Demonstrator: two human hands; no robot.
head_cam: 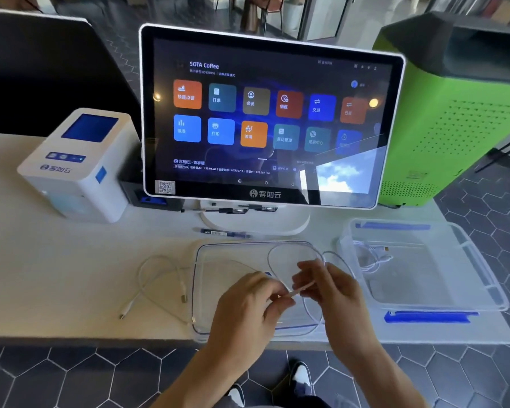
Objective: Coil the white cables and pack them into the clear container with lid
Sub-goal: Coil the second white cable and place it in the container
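Note:
My left hand (249, 301) and my right hand (329, 285) pinch the same white cable (304, 287) between them, above a clear lid (206, 260) lying flat on the table. Loops of that cable arc up behind my fingers and hang below them. A second white cable (159, 285) lies loose on the table to the left of the lid. The clear container (471, 260) with blue clips stands at the right; a coiled white cable (371, 257) rests in its far left corner.
A touchscreen terminal (265, 119) stands behind the lid on a white base. A white receipt printer (80, 163) is at the left, a green machine (442, 119) at the right. A blue pen (224, 233) lies near the base. The table's front edge (100, 338) runs below my hands.

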